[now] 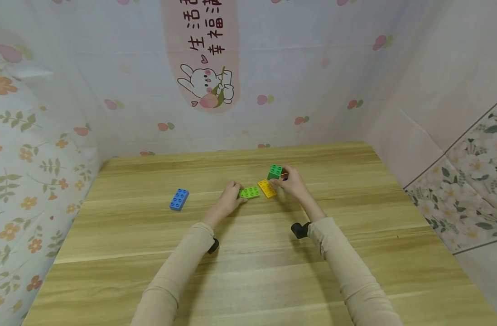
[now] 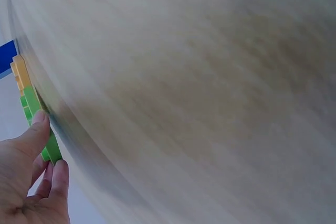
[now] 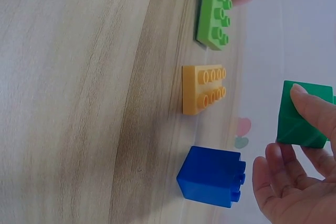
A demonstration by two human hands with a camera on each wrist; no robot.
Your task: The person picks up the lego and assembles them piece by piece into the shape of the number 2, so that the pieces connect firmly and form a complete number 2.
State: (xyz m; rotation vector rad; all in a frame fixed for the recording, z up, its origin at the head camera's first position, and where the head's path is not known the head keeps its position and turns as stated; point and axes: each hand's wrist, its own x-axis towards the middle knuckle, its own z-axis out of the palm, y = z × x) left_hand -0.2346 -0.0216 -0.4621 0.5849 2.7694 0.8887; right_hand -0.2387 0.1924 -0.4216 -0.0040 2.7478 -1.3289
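Observation:
My left hand [image 1: 228, 198] grips the near end of a light green toy brick [image 1: 250, 192] between thumb and fingers, low over the table. Just beyond that brick lies a thin yellow brick [image 1: 267, 188], studs up; a small gap parts the two in the right wrist view. A dark green block [image 3: 304, 114] is pinched in my right hand [image 1: 292, 183], raised off the tabletop. Below that hand stands a square dark blue block [image 3: 211, 177], mostly hidden by the fingers in the head view.
A longer blue brick [image 1: 179, 199] lies on the wooden table [image 1: 248, 271], left of my left hand. Patterned cloth [image 1: 313, 81] hangs behind the table's back edge. Black camera mounts [image 1: 300, 230] stick out at the wrists.

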